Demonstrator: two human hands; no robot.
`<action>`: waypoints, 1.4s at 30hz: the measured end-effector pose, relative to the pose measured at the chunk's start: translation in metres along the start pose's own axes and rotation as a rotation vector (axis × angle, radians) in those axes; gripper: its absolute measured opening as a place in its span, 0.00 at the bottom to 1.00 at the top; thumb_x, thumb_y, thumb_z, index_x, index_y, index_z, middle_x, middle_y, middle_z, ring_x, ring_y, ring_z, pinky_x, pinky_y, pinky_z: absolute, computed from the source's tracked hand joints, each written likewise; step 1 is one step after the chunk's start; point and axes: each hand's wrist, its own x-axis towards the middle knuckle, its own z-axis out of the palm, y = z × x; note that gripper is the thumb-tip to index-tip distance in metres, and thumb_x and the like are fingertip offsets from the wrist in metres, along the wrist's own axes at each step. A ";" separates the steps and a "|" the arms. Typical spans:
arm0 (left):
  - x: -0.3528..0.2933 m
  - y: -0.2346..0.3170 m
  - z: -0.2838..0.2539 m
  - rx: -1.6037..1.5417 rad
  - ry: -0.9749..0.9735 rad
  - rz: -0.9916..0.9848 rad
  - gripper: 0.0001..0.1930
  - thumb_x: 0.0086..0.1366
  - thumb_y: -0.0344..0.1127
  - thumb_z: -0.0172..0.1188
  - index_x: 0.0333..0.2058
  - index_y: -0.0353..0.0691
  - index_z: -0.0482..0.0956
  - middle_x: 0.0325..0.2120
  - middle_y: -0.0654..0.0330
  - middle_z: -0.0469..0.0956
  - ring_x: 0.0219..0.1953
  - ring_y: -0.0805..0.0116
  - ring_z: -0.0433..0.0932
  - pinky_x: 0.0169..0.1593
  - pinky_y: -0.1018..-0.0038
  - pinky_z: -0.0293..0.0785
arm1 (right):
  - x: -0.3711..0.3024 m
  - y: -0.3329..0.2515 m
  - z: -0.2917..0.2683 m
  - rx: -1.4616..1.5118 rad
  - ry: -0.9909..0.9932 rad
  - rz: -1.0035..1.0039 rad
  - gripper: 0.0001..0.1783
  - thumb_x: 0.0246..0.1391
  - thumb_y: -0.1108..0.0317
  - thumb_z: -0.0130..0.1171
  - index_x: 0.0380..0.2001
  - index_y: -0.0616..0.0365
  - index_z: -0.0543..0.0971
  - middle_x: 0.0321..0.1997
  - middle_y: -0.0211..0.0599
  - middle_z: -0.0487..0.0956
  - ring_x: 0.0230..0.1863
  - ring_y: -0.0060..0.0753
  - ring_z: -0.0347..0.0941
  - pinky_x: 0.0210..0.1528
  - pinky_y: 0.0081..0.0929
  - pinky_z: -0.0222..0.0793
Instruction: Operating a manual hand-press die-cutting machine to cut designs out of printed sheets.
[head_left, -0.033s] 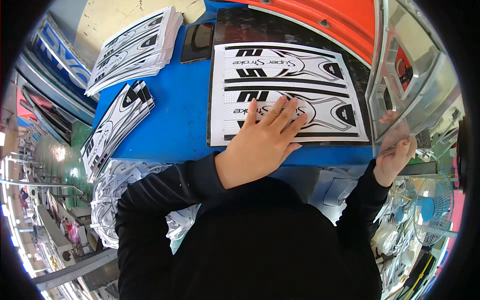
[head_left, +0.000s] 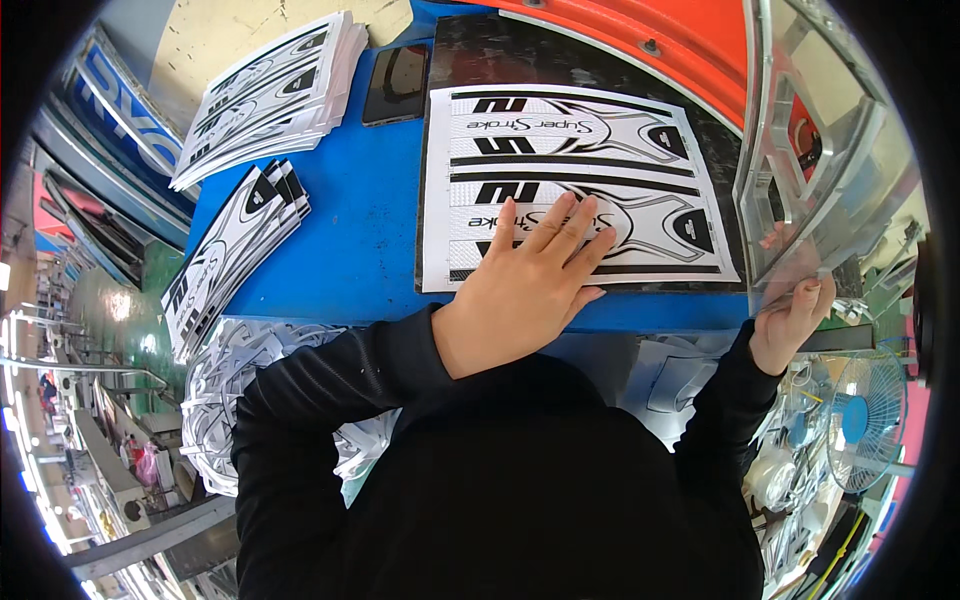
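My left hand (head_left: 535, 275) lies flat, fingers spread, on a white printed sheet (head_left: 660, 225) with two black-and-grey shaped designs. That sheet rests on a black cutting mat (head_left: 480, 50) on the blue table. At the right, my right hand (head_left: 793, 318) is closed on the lower edge of a clear plastic board (head_left: 850, 150), which stands tilted up beside the mat. Metal cutting-die outlines are fixed to the board. Through it some of my fingers show faintly. A stack of cut-out pieces (head_left: 235, 255) sits at the left of the table.
Behind the cut pieces is a thick stack of uncut sheets (head_left: 265, 95). A black phone (head_left: 396, 85) lies between that stack and the mat. A red machine part (head_left: 690, 40) curves along the back. Paper scraps (head_left: 225, 400) fill a bag below the blue table edge (head_left: 330, 270); a fan (head_left: 858, 418) stands right.
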 end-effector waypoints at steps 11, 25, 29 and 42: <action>-0.011 -0.002 -0.047 -0.065 0.073 0.010 0.44 0.60 0.57 0.66 0.70 0.46 0.62 0.71 0.51 0.59 0.73 0.49 0.58 0.71 0.37 0.43 | 0.026 -0.036 0.031 -0.560 -0.307 -0.135 0.42 0.40 0.37 0.74 0.40 0.70 0.81 0.38 0.42 0.77 0.41 0.38 0.72 0.48 0.34 0.66; -0.078 -0.107 -0.064 -0.408 -0.098 -0.290 0.36 0.61 0.38 0.68 0.68 0.44 0.68 0.73 0.57 0.59 0.76 0.47 0.49 0.71 0.32 0.38 | 0.014 -0.036 0.087 -0.854 -0.681 -0.459 0.36 0.27 0.40 0.80 0.35 0.55 0.82 0.32 0.30 0.78 0.34 0.34 0.73 0.51 0.36 0.58; -0.080 -0.110 -0.063 -0.384 -0.117 -0.269 0.37 0.62 0.37 0.66 0.69 0.42 0.65 0.73 0.58 0.57 0.76 0.48 0.48 0.71 0.33 0.37 | 0.011 -0.036 0.091 -0.864 -0.705 -0.445 0.37 0.27 0.38 0.80 0.35 0.54 0.83 0.32 0.29 0.78 0.34 0.33 0.73 0.51 0.36 0.57; -0.088 -0.100 -0.065 -0.457 -0.074 -0.272 0.60 0.45 0.50 0.80 0.73 0.37 0.54 0.73 0.46 0.54 0.75 0.46 0.52 0.72 0.37 0.40 | 0.005 -0.031 0.096 -0.873 -0.693 -0.452 0.37 0.25 0.38 0.80 0.35 0.54 0.83 0.32 0.30 0.76 0.33 0.33 0.71 0.50 0.36 0.57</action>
